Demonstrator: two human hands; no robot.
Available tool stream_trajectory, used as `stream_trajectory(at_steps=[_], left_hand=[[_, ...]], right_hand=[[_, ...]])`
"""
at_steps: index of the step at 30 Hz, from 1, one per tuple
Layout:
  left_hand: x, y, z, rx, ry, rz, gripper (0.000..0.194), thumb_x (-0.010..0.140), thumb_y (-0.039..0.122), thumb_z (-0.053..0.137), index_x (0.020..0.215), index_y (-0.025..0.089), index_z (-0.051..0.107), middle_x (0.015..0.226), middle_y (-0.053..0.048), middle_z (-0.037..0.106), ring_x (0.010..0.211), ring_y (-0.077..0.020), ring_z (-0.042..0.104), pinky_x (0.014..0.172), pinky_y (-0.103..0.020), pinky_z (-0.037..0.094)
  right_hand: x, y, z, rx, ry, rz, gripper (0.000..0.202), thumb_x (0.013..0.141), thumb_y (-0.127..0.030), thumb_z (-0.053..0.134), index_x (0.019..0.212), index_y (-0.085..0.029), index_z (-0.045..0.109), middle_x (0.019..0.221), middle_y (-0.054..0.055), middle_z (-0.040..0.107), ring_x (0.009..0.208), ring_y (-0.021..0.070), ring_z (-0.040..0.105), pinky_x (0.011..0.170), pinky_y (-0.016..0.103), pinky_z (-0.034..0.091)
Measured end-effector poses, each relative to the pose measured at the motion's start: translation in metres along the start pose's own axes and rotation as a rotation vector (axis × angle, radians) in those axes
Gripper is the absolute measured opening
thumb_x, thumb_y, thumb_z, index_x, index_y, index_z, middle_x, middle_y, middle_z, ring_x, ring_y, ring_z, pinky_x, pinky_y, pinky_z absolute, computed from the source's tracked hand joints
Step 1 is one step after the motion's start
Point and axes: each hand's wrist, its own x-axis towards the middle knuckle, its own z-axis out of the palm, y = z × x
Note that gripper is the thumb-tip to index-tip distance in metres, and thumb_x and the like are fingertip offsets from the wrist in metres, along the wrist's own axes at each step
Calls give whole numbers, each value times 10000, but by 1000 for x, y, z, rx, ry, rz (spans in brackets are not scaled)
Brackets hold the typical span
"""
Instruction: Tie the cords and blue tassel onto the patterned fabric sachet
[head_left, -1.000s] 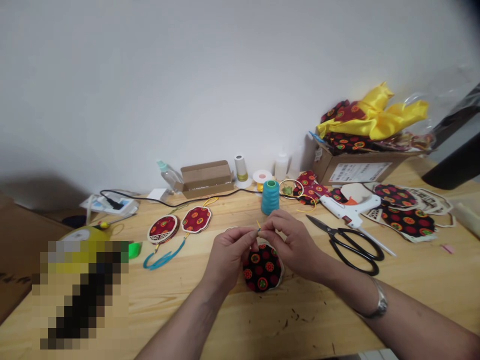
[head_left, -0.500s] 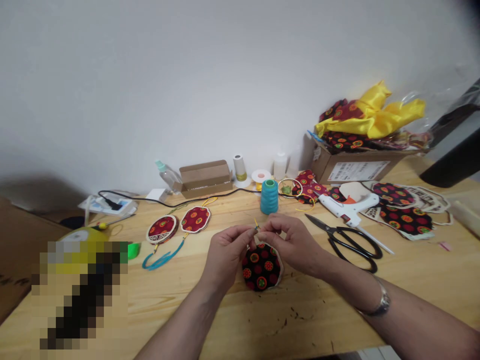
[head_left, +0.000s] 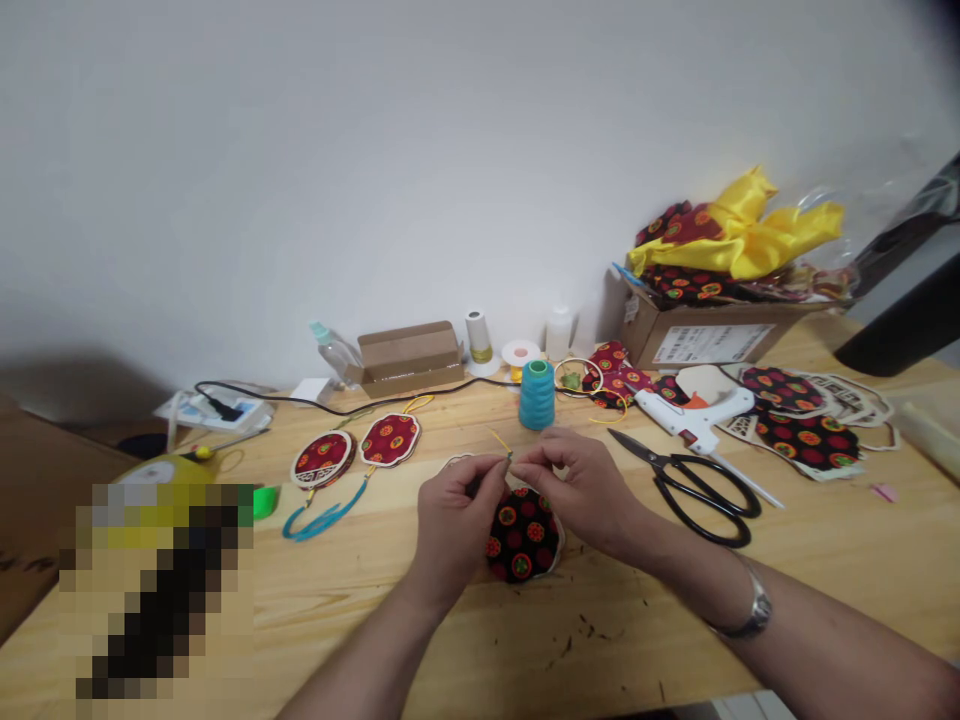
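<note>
My left hand (head_left: 459,510) pinches a thin yellow cord (head_left: 500,441) between thumb and forefinger, its loose end sticking up to the left. A small dark, perhaps blue-green bit shows on the cord at the fingertips, too small to make out. My right hand (head_left: 581,485) is closed in a pinch at the same spot, its fingertips almost touching the left ones. Below both hands lies a black patterned fabric pendant (head_left: 523,545) with a pale scalloped rim. Just beyond the hands stands a teal thread spool (head_left: 537,397).
Black-handled scissors (head_left: 686,485) and a white glue gun (head_left: 697,418) lie to the right. Two red pendants, one round (head_left: 324,458) and one scalloped (head_left: 390,440), lie left. A cardboard box (head_left: 637,335) of fabric stands back right. A black cable (head_left: 409,400) crosses the back.
The yellow cord's end has tipped over to the left and more of it shows. My left hand has turned slightly, and a pale rim now shows behind it.
</note>
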Motion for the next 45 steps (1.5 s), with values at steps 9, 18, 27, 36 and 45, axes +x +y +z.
stream_trajectory(at_steps=[9,18,27,36,45], left_hand=[[-4,-5,1,170,54,192,131,748,232,601,766,242,731,681,-23,696,630,-167,591,638,-256,410],[-1,-1,1,13,34,9,110,722,267,627,700,213,719,591,-2,646,577,-146,553,600,-238,406],[7,1,-1,-312,-39,-289,191,687,333,677,620,155,662,508,34,554,429,-59,353,419,-198,262],[7,1,-1,-295,-62,-273,187,706,335,666,648,157,675,521,36,554,440,-56,349,426,-194,257],[5,-2,-1,-165,-69,-205,189,723,334,651,643,167,690,525,33,563,470,-65,367,449,-196,273]], right_hand=[[-4,-1,3,-45,-2,-8,155,767,-165,604,626,-183,666,622,11,600,630,129,536,600,257,403],[1,-2,3,95,14,101,135,721,-136,582,596,-159,627,594,0,611,571,106,531,550,221,405],[7,5,2,377,-79,349,215,742,-308,592,608,-140,608,545,-27,540,493,73,427,473,202,347],[6,4,3,399,-103,344,191,735,-296,593,631,-138,621,588,-10,573,531,84,456,506,213,367],[4,-1,1,405,-174,322,165,744,-245,570,668,-125,653,617,8,617,559,91,493,533,215,386]])
